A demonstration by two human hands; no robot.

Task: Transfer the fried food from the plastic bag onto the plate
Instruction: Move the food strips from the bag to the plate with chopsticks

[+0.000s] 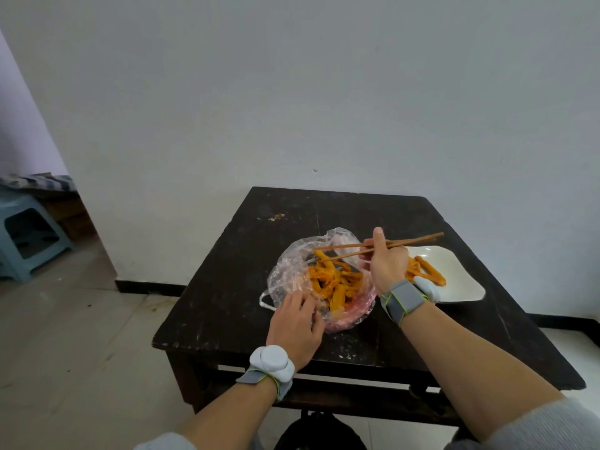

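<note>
A clear plastic bag (pixel 292 267) lies open on the dark table, holding a heap of orange fried strips (pixel 334 280). My left hand (pixel 297 324) presses on the bag's near edge, fingers curled on the plastic. My right hand (pixel 386 261) grips a pair of wooden chopsticks (pixel 412 243), whose tips reach left over the bag and touch a strip at the top of the heap. To the right, a white square plate (pixel 461 280) carries a few fried strips (pixel 428 271), partly hidden behind my right wrist.
The dark wooden table (pixel 227 287) stands against a white wall. A blue plastic stool (pixel 29 235) sits on the tiled floor at far left. A dark object (pixel 319 431) lies under the table's front edge. Both wrists wear grey bands with white devices.
</note>
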